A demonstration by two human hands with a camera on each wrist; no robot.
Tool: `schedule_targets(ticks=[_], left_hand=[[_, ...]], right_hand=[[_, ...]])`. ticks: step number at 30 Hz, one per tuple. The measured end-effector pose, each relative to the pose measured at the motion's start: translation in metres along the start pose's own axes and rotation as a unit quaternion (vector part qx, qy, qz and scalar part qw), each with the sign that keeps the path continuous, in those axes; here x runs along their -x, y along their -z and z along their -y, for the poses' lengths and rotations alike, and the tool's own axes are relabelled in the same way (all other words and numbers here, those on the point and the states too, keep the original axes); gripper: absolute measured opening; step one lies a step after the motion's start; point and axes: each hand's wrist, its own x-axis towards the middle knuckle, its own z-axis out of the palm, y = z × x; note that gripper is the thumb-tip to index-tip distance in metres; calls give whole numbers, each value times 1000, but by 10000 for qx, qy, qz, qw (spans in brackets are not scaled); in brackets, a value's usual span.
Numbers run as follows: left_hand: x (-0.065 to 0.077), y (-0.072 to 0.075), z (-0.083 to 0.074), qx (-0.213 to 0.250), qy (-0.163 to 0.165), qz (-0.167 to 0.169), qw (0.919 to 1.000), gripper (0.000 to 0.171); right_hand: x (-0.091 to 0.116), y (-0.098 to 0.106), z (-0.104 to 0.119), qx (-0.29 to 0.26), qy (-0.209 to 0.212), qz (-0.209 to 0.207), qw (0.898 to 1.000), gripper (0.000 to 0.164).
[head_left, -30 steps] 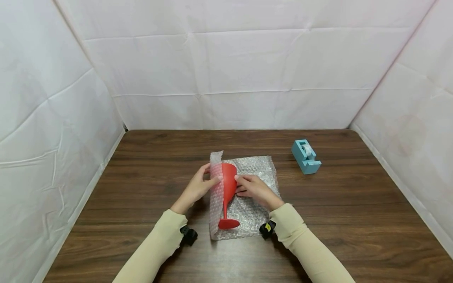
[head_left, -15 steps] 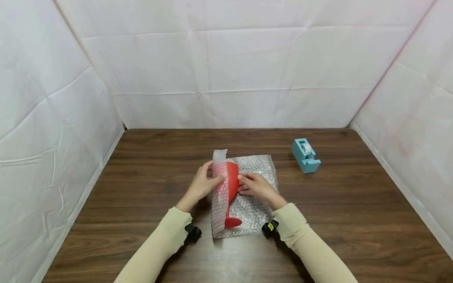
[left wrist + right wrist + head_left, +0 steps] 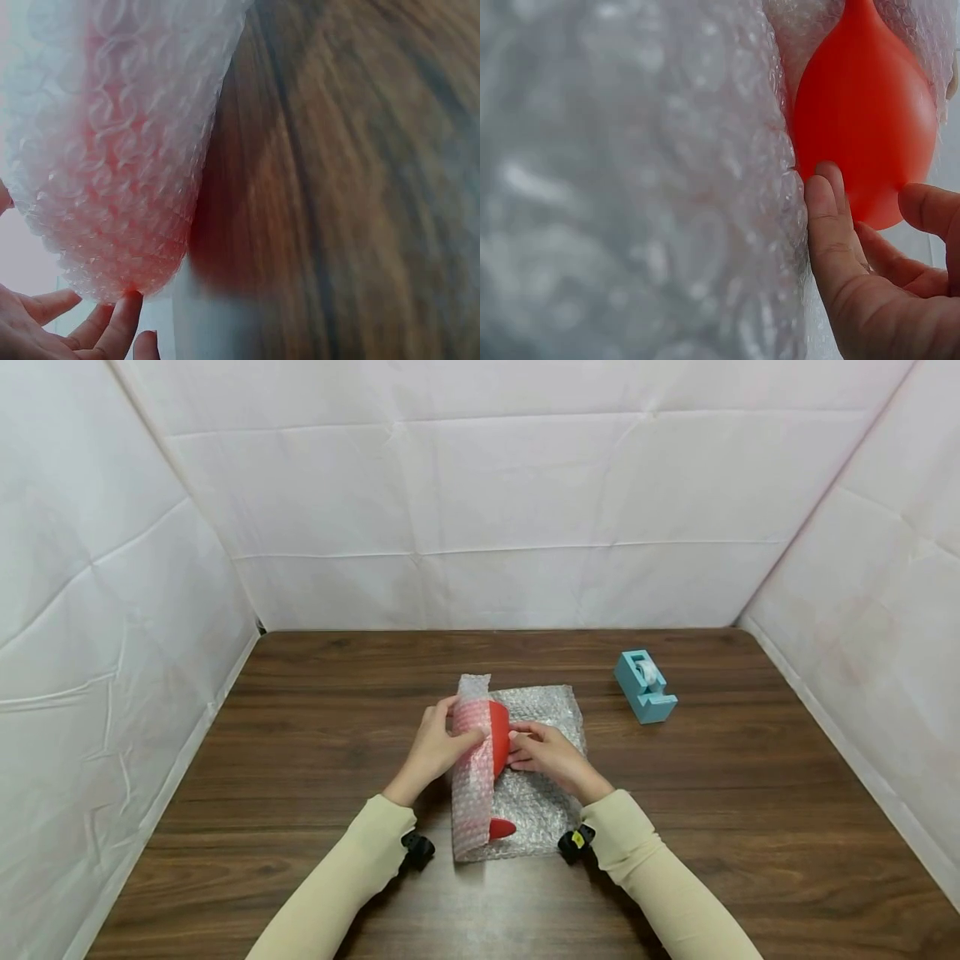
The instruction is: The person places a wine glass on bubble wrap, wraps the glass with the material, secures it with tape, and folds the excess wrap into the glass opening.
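A red goblet (image 3: 499,727) lies on its side on a sheet of bubble wrap (image 3: 536,810), foot towards the person. The sheet's left edge is folded over it, covering the stem and part of the bowl and foot. My left hand (image 3: 432,747) grips the folded wrap around the bowl, thumb on top; in the left wrist view its fingertips touch the wrap (image 3: 142,135) near the rim end. From the other side my right hand (image 3: 555,760) holds the bare side of the bowl (image 3: 866,112) between thumb and fingers. Some right fingers lie between bowl and sheet.
A light blue tape dispenser (image 3: 645,687) with a roll of clear tape stands at the right, beyond the bubble wrap. All of this is on a dark wooden table (image 3: 337,710). White fabric walls (image 3: 517,502) rise behind and at both sides.
The left hand has moved right, bringing the bubble wrap flap farther over the goblet, so less red shows and the stem is covered. The goblet has shifted slightly right. The right hand keeps its hold.
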Motion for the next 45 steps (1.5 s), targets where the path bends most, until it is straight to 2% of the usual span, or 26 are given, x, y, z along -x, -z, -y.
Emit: schedule_targets(ticks=[17, 24, 30, 38, 45], left_hand=[[-4, -12, -6, -160, 29, -108, 9998, 75], [-5, -13, -9, -149, 49, -126, 9998, 75], [-6, -17, -9, -148, 75, -122, 9998, 79], [-6, -20, -11, -375, -7, -167, 9992, 78], [-5, -17, -10, -468, -218, -128, 9986, 72]], right_hand=[[6, 6, 0, 268, 76, 448, 9986, 60], [8, 5, -1, 441, -98, 385, 9982, 72], [8, 4, -2, 419, -62, 421, 9982, 72], [9, 5, -1, 429, -126, 378, 9983, 70], [12, 8, -1, 509, 199, 656, 9964, 86]])
